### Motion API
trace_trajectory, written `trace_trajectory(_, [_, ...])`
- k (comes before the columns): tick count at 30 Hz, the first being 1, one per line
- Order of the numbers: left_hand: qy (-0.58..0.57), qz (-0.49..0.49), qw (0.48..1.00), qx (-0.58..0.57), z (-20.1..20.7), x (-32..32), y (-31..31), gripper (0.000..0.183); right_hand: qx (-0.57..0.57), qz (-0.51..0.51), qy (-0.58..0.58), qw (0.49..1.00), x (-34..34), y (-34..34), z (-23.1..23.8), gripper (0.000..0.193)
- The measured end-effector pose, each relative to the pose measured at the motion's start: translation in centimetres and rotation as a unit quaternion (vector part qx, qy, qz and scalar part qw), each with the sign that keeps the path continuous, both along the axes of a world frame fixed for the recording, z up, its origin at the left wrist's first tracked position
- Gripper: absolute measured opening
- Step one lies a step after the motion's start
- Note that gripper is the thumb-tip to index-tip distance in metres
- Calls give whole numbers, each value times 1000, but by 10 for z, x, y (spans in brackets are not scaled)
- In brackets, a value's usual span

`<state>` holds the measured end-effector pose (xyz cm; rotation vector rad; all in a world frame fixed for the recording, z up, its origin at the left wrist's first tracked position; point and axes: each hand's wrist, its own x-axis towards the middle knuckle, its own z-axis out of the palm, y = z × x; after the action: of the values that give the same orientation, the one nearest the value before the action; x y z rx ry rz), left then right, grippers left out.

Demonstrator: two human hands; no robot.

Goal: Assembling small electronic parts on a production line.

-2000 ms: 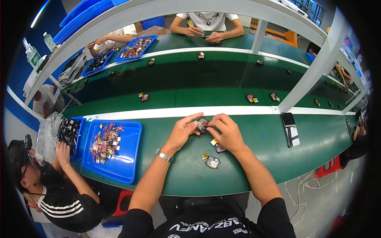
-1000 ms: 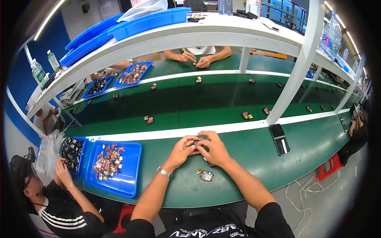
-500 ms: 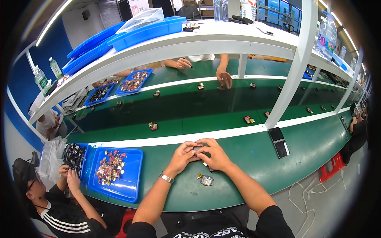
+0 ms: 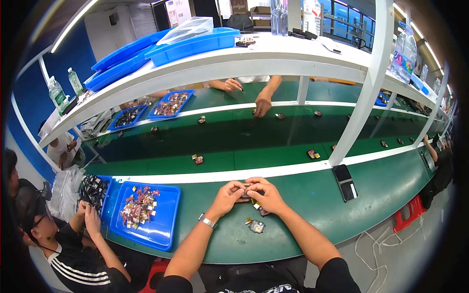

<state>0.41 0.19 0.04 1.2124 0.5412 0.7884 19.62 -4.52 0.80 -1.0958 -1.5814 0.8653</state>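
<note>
My left hand (image 4: 228, 199) and my right hand (image 4: 267, 197) meet over the near green worktop, fingertips pinched round a small dark electronic part (image 4: 243, 198). The fingers cover most of it. Just below my right hand lies another small part (image 4: 263, 211) with a white and yellow tab, partly hidden by that hand. Closer to me, a greyish electronic module (image 4: 256, 226) with a yellow tab rests flat on the worktop (image 4: 303, 215).
A blue tray (image 4: 168, 219) of reddish small parts stands left, beside a bin of black pieces (image 4: 94, 190) where a co-worker's hands (image 4: 90, 217) work. A black phone-like device (image 4: 345, 183) lies right. Beyond runs a green belt (image 4: 264, 158) with scattered parts, under a white shelf (image 4: 273, 56).
The view has shifted slightly. My fingers have changed their hold a little on the small part. Across the belt, a co-worker's hand has moved left and down onto a part.
</note>
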Motion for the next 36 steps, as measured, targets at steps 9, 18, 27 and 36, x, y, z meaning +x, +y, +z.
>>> trace_trajectory(9, [2,32,999,-44,6,9,-8,16,112,-79,-187,973,-11,-11,16,9])
trace_trajectory(18, [-80,7,993,-85,-1,7,-4,21,226,-152,-201,941,-16,-11,17,13])
trace_trajectory(27, [-75,8,995,-59,-1,8,-4,19,148,-137,-144,969,-17,-12,12,12])
trace_trajectory(36, [-77,21,995,-54,-9,5,0,19,214,-150,-164,951,-20,-10,13,15])
